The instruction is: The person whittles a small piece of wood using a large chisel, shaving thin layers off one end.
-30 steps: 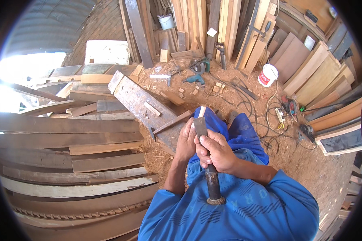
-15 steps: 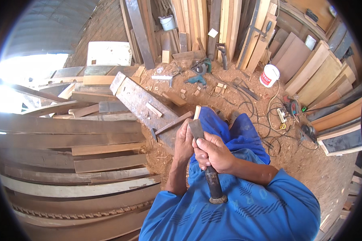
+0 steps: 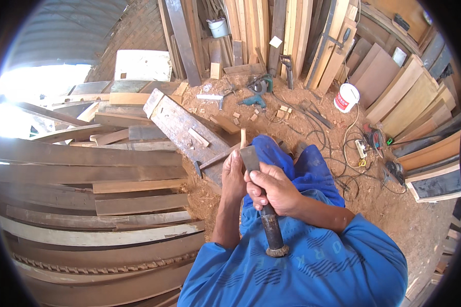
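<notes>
A chisel (image 3: pixel 264 215) with a flat grey blade and a dark round handle with a battered butt end points away from me over my blue-trousered knees. My right hand (image 3: pixel 272 190) is wrapped around its shaft just below the blade. My left hand (image 3: pixel 233 176) sits beside the blade on the left, fingers curled against it; whether it grips a small pale wood piece (image 3: pixel 243 138) showing above it is unclear. Both forearms come out of blue sleeves.
Curved weathered planks (image 3: pixel 87 204) are stacked on the left. A worn wooden block (image 3: pixel 184 130) lies ahead. Boards lean against the far wall (image 3: pixel 292 30). Power tools (image 3: pixel 258 92), cables (image 3: pixel 343 148), a white bucket (image 3: pixel 346 97) and sawdust cover the floor.
Both hands and the chisel have drifted slightly left and toward me; the grip looks the same.
</notes>
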Tool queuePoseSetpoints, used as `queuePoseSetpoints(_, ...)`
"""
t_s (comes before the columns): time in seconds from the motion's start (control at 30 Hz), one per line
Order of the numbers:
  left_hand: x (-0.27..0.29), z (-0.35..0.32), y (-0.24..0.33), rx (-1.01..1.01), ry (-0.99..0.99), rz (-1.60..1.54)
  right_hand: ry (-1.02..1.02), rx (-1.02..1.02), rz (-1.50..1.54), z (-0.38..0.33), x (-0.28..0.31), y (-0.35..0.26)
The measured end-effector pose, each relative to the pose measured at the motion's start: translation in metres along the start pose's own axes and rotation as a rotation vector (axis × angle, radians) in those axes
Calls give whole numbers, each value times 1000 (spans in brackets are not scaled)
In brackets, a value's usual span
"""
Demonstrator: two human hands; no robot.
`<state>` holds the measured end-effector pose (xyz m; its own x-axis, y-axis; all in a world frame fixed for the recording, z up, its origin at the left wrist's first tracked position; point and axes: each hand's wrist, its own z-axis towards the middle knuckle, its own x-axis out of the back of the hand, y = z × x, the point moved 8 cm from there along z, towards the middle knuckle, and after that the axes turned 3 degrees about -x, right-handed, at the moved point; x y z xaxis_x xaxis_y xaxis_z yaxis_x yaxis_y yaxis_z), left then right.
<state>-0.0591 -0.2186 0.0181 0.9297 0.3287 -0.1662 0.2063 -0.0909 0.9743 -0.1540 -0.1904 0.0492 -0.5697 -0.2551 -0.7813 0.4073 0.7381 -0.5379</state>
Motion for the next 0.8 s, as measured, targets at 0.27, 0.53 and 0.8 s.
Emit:
queuePoseSetpoints(0.27,-4,-2,-7,64,-188,25,20,27,-92,-11,0,10)
queuePoseSetpoints(0.53,-12,-23,5,6,-244,29,37,99,-227,-26,-5,-3)
queuePoseSetpoints(0.8,-20,-28,7,-80,-251,26,70,102,-211,-29,0,-4)
